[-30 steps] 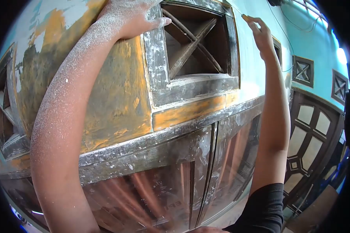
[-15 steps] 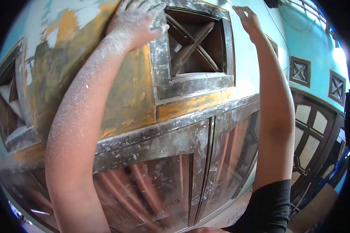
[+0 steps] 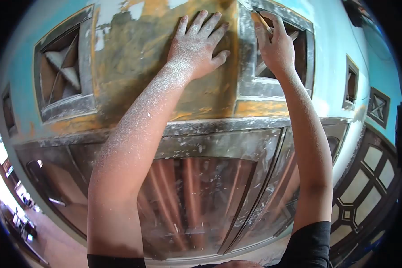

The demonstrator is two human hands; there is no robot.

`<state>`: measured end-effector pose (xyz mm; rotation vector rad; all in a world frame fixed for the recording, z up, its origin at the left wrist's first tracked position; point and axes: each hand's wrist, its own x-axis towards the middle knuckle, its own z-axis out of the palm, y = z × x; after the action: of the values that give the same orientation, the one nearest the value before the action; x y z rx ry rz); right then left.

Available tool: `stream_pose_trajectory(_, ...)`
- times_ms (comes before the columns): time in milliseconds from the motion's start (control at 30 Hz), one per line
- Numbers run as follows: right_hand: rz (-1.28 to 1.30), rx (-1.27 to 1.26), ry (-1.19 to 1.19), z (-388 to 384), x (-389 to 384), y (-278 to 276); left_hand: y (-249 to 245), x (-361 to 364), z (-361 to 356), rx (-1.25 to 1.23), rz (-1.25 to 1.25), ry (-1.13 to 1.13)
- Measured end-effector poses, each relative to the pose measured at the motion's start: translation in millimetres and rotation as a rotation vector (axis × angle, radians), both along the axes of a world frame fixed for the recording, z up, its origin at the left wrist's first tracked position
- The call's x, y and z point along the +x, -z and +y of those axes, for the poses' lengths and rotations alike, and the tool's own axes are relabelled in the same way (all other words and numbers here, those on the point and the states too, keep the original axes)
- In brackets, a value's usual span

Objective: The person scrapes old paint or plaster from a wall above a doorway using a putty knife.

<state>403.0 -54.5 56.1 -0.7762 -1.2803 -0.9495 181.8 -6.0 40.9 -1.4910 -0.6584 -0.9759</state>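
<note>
The landmark is the dusty wooden vent frame with crossed bars. The right hand is in front of its opening and has its fingers closed on a slim yellowish tool, which is near the frame's upper left corner. The left hand, white with powder, is apart from the right one, to the left of the frame; it is open, fingers spread, on the patchy brown-orange wall. Farther left from the frame is another crossed vent. Below the frame run a speckled wooden beam and glass panes with reddish curtains.
</note>
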Motion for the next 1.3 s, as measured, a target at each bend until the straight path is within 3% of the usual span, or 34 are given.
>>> stream_pose_trajectory(133,-0.055,-0.164,0.000,-7,-46,11,4,-64,-2,0.007,-0.022,0.023)
stream_pose_trajectory(233,-0.102,-0.179,0.098,-3,-70,18,5,-117,-8,-0.007,-0.085,-0.037)
stream_pose_trajectory(367,-0.084,-0.213,0.033,2,-108,23,9,-183,-4,-0.013,-0.140,-0.012)
stream_pose_trajectory(567,-0.178,-0.099,0.049,21,-168,47,78,-192,-15,-0.124,-0.222,-0.035)
stream_pose_trajectory(767,-0.137,-0.019,0.048,24,-179,67,125,-214,-23,-0.273,-0.131,-0.035)
stream_pose_trajectory(933,-0.124,-0.018,0.023,27,-175,77,134,-215,-20,-0.268,-0.139,-0.019)
stream_pose_trajectory(1033,-0.078,0.073,-0.170,30,-170,80,135,-215,-18,-0.206,-0.152,0.008)
stream_pose_trajectory(1200,-0.101,0.144,-0.157,38,-157,60,135,-217,-14,-0.191,-0.154,0.030)
stream_pose_trajectory(1267,-0.108,0.214,-0.266,45,-148,37,134,-223,-12,-0.193,-0.106,0.096)
stream_pose_trajectory(1300,-0.028,0.017,-0.248,37,-147,28,129,-228,-12,-0.189,-0.106,0.091)
